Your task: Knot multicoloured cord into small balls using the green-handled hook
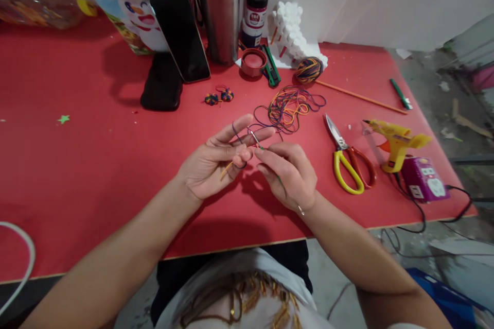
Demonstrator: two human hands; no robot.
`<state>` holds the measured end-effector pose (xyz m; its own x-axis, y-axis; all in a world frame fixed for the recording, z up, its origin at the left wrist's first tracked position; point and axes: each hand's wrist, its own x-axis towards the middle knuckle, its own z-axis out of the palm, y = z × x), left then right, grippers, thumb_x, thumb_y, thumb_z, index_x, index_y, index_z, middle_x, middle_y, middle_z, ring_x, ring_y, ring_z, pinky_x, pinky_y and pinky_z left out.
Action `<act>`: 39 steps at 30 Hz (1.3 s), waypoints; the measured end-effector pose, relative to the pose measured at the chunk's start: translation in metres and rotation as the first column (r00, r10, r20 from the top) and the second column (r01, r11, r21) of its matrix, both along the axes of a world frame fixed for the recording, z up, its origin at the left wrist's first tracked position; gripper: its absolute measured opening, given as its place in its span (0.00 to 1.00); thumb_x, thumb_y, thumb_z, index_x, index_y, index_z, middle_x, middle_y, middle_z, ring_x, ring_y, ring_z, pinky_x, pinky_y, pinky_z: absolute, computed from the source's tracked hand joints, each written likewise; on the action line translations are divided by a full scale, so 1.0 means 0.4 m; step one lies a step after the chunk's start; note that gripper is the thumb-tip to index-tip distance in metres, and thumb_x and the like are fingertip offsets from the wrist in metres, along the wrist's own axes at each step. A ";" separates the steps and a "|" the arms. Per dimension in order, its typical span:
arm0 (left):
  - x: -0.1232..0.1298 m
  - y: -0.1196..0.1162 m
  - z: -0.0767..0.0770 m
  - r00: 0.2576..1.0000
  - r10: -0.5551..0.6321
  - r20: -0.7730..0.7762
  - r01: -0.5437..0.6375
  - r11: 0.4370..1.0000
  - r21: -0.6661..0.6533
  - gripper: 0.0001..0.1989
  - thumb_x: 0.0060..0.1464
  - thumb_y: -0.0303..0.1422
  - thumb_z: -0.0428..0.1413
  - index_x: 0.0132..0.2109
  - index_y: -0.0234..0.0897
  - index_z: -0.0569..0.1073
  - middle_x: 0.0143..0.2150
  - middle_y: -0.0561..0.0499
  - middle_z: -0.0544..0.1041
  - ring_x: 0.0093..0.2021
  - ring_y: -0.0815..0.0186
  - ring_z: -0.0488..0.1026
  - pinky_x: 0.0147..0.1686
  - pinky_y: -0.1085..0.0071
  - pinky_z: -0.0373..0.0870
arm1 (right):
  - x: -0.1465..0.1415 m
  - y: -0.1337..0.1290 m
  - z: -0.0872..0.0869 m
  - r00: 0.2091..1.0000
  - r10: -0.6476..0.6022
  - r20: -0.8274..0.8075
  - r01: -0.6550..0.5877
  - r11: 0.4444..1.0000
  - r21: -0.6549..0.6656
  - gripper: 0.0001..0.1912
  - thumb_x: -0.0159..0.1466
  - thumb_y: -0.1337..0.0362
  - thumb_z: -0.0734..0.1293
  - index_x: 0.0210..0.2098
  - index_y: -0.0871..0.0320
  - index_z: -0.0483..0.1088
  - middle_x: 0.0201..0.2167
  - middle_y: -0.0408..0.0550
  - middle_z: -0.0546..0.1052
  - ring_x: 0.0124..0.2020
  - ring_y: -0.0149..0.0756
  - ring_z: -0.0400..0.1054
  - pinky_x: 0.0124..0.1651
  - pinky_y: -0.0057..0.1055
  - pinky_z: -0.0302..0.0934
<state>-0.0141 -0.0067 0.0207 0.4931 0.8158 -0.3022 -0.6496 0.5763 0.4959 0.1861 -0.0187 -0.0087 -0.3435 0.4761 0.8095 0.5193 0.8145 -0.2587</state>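
Note:
My left hand (214, 160) pinches multicoloured yarn (227, 170) between the thumb and fingertips. A dark strand runs over its raised index finger, and a short orange end hangs below the thumb. My right hand (290, 174) is closed round a thin crochet hook (255, 139). The hook's metal tip points up and left at the strand between the two hands. Its far end shows near my right wrist. Any small stitches at the pinch are too small to make out. A loose tangle of the same yarn (290, 107) lies just beyond my hands.
Right of my hands lie scissors (349, 169), a yellow glue gun (399, 141) and a purple box (424, 179). Behind are a yarn ball (309, 70), an orange stick (363, 96), a green cutter (272, 69), small yarn pieces (219, 96) and a propped phone (180, 35).

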 end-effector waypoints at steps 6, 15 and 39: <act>-0.014 0.001 0.004 0.999 0.005 -0.041 -0.005 1.000 0.009 0.30 0.48 0.12 0.59 0.46 0.53 0.88 0.61 0.54 0.83 0.29 0.82 0.74 0.31 0.90 0.74 | 0.013 0.005 0.009 0.996 0.089 -0.029 -0.090 0.996 -0.018 0.11 0.75 0.65 0.70 0.55 0.57 0.77 0.40 0.50 0.79 0.40 0.34 0.76 0.43 0.28 0.76; -0.017 0.003 0.013 0.999 -0.032 0.017 0.032 0.999 0.000 0.28 0.47 0.13 0.60 0.44 0.52 0.89 0.53 0.52 0.86 0.27 0.81 0.71 0.27 0.92 0.71 | 0.036 0.012 0.020 0.985 0.157 -0.076 -0.166 0.978 -0.128 0.18 0.73 0.62 0.73 0.61 0.58 0.75 0.46 0.55 0.86 0.49 0.40 0.82 0.53 0.35 0.80; -0.016 0.004 0.016 0.999 -0.045 0.011 0.044 0.997 0.058 0.26 0.50 0.12 0.63 0.44 0.48 0.90 0.57 0.46 0.86 0.27 0.80 0.77 0.27 0.91 0.73 | 0.043 0.017 0.029 0.981 0.137 -0.139 -0.164 0.965 -0.206 0.15 0.73 0.65 0.72 0.59 0.54 0.79 0.45 0.52 0.86 0.47 0.40 0.83 0.50 0.37 0.80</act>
